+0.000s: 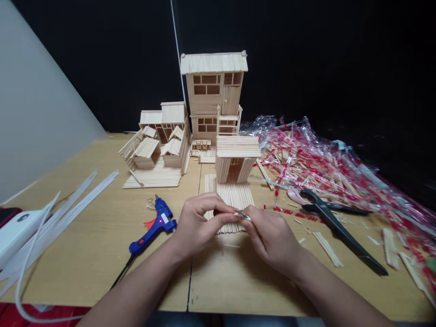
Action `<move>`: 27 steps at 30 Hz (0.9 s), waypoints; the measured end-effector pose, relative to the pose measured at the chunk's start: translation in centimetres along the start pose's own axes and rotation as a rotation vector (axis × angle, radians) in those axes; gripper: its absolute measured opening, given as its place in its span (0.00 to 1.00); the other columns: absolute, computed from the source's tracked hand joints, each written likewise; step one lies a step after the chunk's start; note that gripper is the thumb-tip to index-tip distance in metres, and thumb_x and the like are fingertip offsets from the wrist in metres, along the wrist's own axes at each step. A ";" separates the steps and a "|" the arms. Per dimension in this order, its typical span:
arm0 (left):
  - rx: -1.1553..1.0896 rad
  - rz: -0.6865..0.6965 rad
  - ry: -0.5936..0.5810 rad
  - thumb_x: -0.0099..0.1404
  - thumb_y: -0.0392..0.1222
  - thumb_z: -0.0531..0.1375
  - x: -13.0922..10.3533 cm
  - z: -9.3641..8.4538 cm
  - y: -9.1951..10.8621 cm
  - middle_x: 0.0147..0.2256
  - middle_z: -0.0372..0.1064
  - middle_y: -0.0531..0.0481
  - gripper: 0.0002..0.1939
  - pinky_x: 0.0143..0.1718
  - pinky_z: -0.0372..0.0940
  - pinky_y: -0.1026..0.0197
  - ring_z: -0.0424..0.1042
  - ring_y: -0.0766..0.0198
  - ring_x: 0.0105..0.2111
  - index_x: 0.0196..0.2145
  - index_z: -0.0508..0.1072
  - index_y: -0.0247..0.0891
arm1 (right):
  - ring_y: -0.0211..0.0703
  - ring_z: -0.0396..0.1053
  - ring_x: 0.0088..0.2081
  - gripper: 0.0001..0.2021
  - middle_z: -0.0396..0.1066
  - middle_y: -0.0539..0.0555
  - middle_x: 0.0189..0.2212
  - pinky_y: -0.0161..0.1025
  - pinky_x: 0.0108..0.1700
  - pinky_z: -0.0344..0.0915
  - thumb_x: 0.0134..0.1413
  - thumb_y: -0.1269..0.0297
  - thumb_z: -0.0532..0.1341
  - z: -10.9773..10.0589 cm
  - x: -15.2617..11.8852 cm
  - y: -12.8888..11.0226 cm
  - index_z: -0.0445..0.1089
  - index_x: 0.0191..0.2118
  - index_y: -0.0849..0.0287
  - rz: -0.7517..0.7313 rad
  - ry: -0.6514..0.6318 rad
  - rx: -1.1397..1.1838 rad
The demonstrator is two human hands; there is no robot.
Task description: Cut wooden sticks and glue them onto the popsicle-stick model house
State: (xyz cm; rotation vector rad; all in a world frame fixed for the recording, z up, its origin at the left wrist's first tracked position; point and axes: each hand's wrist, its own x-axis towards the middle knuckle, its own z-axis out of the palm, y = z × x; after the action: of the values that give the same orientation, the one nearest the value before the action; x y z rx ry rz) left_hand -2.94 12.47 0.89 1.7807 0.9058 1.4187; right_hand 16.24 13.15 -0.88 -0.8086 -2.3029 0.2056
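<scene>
Both of my hands are pinched together above the front floor of a small stick-built house (238, 147). My left hand (200, 222) grips one end of a small, thin dark piece with a pale tip (245, 217). Around its other end my right hand (272, 229) is closed, the thumb and fingers pressed together. The piece is too small and too covered to name. Beneath the hands lies a floor of pale sticks (235, 193) set side by side. A blue hot glue gun (153, 229) with a lit red light rests just left of my left hand.
Behind stand a tall stick house (206, 104) and a courtyard model (153, 172). Black scissors (344, 231) lie at right, near a heap of red-printed wrappers and sticks (299, 159). White glue sticks (86, 200), a white cable (29, 254) and a white box (20, 231) are at left.
</scene>
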 end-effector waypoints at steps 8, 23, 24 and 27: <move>-0.034 0.006 -0.012 0.59 0.36 0.68 0.0 -0.1 -0.4 0.27 0.77 0.47 0.01 0.30 0.65 0.63 0.72 0.65 0.26 0.29 0.81 0.38 | 0.36 0.62 0.21 0.11 0.65 0.47 0.23 0.34 0.26 0.54 0.71 0.65 0.46 -0.2 0.0 -0.5 0.60 0.35 0.56 0.025 -0.034 0.125; -0.067 -0.121 0.001 0.56 0.36 0.69 0.0 0.1 0.0 0.27 0.78 0.46 0.01 0.31 0.66 0.64 0.73 0.65 0.27 0.28 0.82 0.37 | 0.38 0.64 0.23 0.11 0.67 0.49 0.24 0.34 0.27 0.55 0.70 0.65 0.47 0.0 0.0 -0.3 0.61 0.35 0.57 0.057 -0.066 0.143; -0.065 -0.131 0.002 0.56 0.36 0.69 0.0 0.1 0.0 0.27 0.78 0.46 0.01 0.31 0.66 0.64 0.73 0.65 0.27 0.28 0.82 0.37 | 0.37 0.65 0.24 0.11 0.68 0.49 0.26 0.33 0.29 0.56 0.71 0.65 0.47 0.0 0.1 -0.4 0.62 0.36 0.57 0.074 -0.111 0.208; -0.074 -0.217 0.014 0.54 0.34 0.69 0.0 0.2 0.2 0.26 0.77 0.47 0.01 0.28 0.66 0.67 0.72 0.67 0.25 0.27 0.82 0.36 | 0.38 0.69 0.27 0.12 0.71 0.51 0.28 0.33 0.30 0.58 0.71 0.64 0.46 0.3 0.1 -0.3 0.63 0.37 0.58 0.106 -0.158 0.229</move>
State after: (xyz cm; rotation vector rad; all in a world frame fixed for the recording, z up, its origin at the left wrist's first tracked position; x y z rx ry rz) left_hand -2.75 12.36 1.03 1.5681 1.0082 1.3096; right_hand 15.77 12.99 -0.95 -0.8207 -2.3284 0.5887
